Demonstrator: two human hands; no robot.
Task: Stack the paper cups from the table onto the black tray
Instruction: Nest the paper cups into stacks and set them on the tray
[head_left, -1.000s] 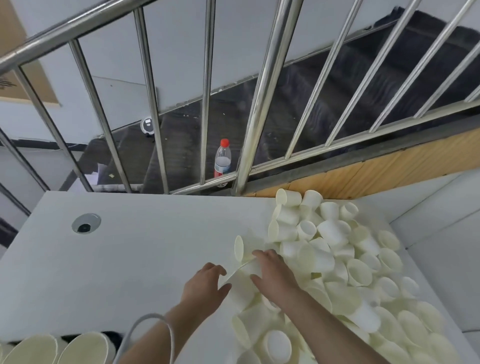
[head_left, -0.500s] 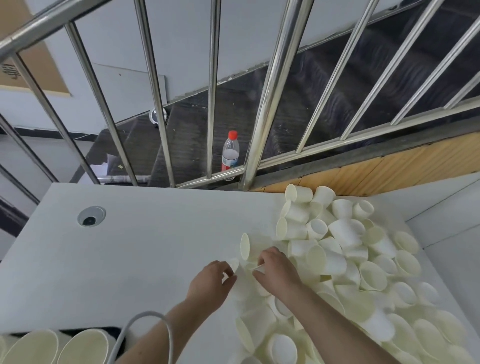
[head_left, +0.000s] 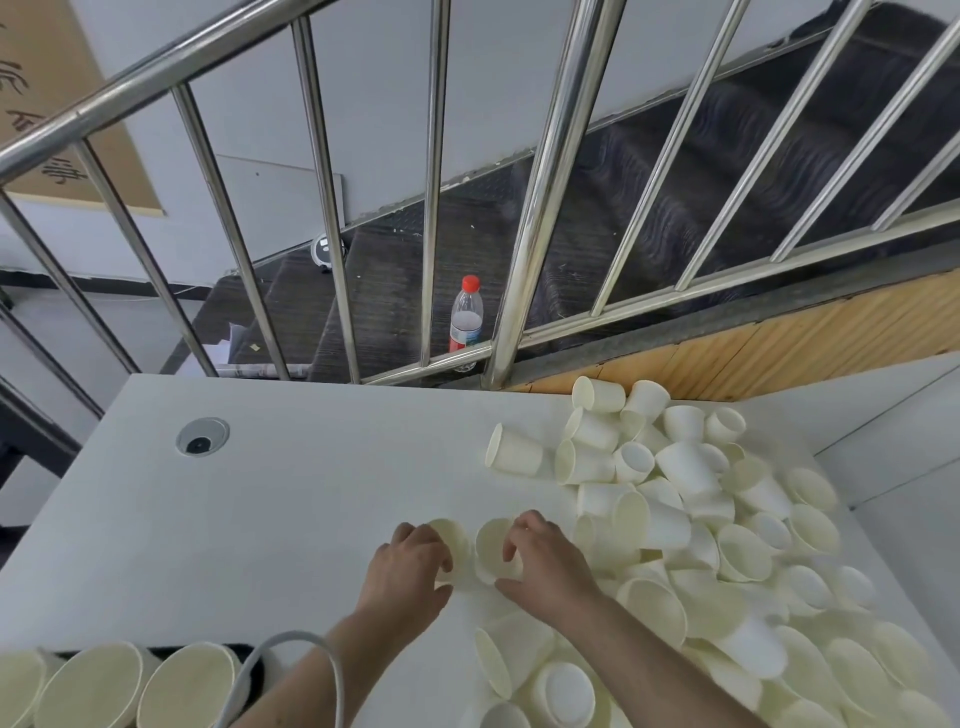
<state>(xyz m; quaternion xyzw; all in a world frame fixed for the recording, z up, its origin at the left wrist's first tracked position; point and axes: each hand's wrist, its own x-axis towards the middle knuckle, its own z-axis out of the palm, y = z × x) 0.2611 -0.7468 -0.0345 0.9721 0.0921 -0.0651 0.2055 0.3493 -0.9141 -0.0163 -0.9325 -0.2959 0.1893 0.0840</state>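
White surface (head_left: 270, 499) below a steel railing (head_left: 540, 218), loose paper cups (head_left: 727, 545) heaped on its right side. Black tray (head_left: 156, 650), holding stacks, peeks in at bottom left. Left hand (head_left: 410, 564) and right hand (head_left: 545, 564) each curl round a cup; nesting them needs rims aligned, I reckon. Bottle (head_left: 466, 317) label unreadable.

The black tray (head_left: 156, 649), near the left hand (head_left: 408, 574), is mostly hidden under cup stacks (head_left: 140, 686) that the bottom edge cuts off.
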